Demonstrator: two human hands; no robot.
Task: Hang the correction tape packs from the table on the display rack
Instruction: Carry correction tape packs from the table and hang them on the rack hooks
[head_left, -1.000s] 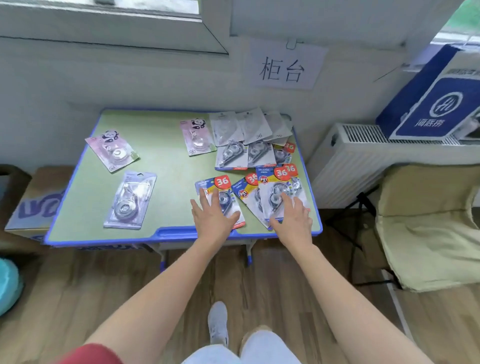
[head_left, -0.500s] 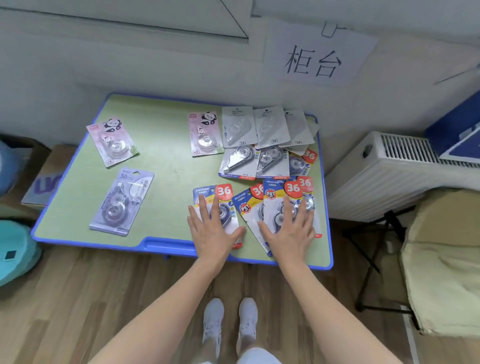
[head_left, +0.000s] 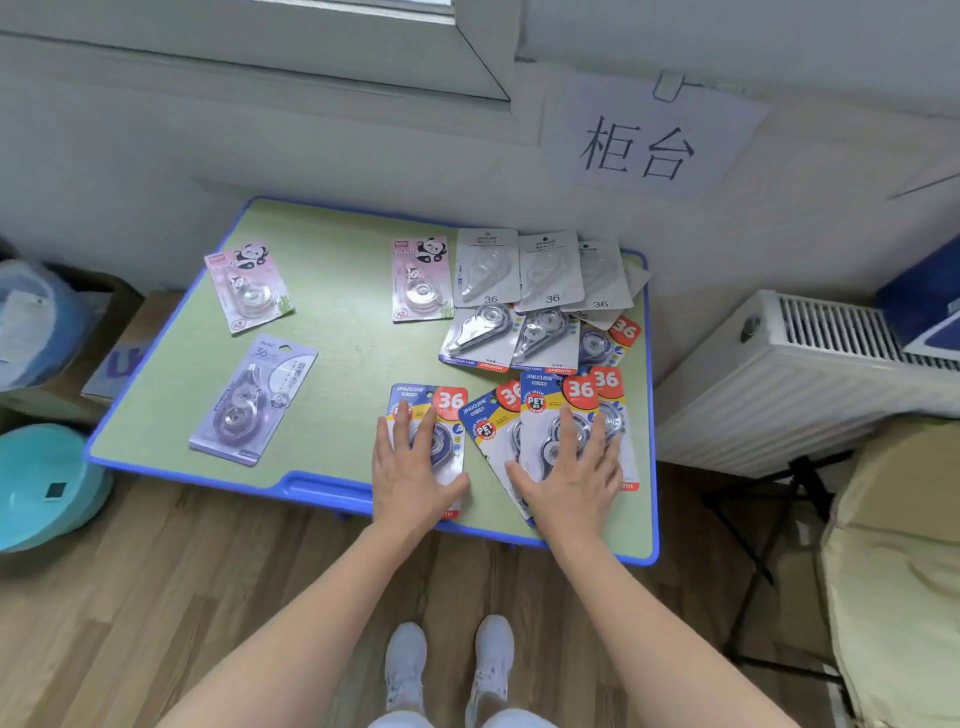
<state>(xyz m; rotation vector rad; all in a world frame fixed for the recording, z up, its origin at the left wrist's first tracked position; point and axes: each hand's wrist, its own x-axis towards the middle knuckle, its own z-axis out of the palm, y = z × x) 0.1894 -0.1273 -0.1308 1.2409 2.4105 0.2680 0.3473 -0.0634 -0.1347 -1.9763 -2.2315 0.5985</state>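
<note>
A: State of the left grip (head_left: 410, 467)?
B: Wide, fingers straight, laid flat on a blue correction tape pack (head_left: 448, 402) at the near edge of the surface (head_left: 337, 374).
A: And the right grip (head_left: 571, 473)?
B: Likewise wide and flat, on a fanned pile of blue packs (head_left: 550, 395) just beside the first.
A: Beyond them?
B: Overlapping grey packs (head_left: 488, 267) at the far right. Two pink panda packs (head_left: 249, 291) and a lilac pack (head_left: 254, 400) lie apart, further left. A radiator (head_left: 779, 384) stands to the right of the surface.

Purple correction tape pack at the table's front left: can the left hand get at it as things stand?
Probably yes. The left hand lies flat on a blue pack; the purple pack lies alone to its left, only bare table between them.
</note>
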